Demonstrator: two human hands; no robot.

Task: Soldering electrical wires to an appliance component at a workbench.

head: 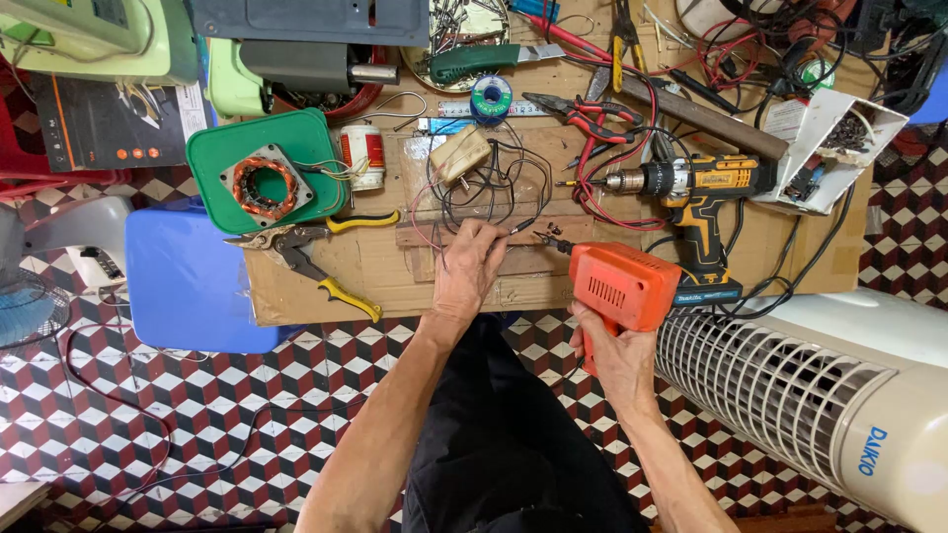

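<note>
The right hand grips the handle of a boxy orange plastic soldering gun, its tip beside thin wires. The left hand, fingers curled, pinches those wires against the cardboard tabletop. Beyond the right hand lies a yellow drill; left of the left hand, snips.

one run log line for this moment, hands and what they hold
left hand: pinching thin wires on cardboard board | right hand: gripping orange soldering gun, tip toward wires | nearby: yellow cordless drill, tin snips
</note>
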